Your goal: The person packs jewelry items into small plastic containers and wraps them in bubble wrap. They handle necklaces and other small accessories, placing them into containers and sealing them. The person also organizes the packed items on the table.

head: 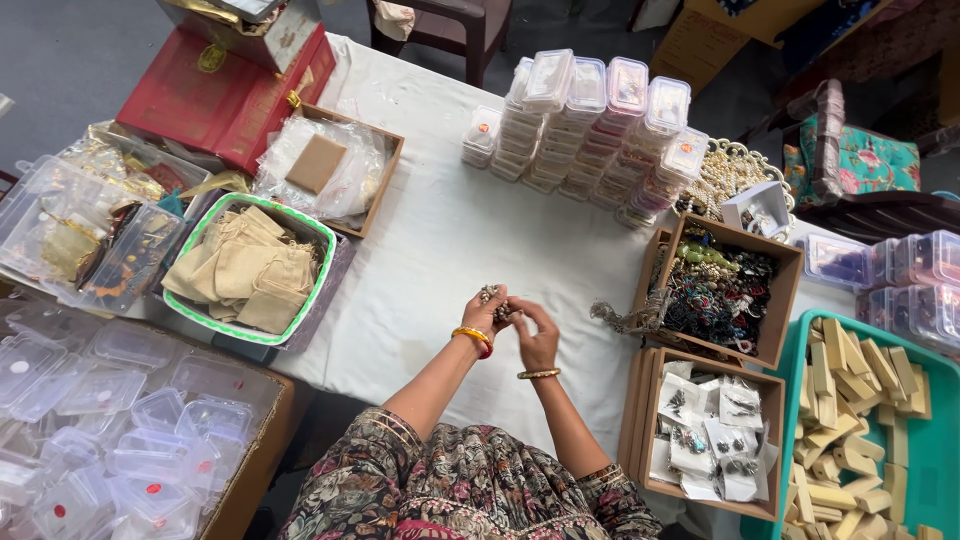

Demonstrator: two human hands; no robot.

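Two hands, left hand (484, 316) and right hand (538, 340), pinch one metal trinket (497, 303).

1. A green-rimmed basket (312, 290) held beige cloth pouches (245, 270).
2. Stacked clear plastic boxes (600, 120) stood on the white-covered worktop (440, 240).
3. A cardboard box (785, 300) held tangled jewellery.
4. A teal crate (780, 400) held wooden blocks (860, 400).

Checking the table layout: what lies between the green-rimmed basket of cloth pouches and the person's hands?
In the head view, only bare white tablecloth lies between the basket and the left hand and right hand, which hold small metal jewellery.
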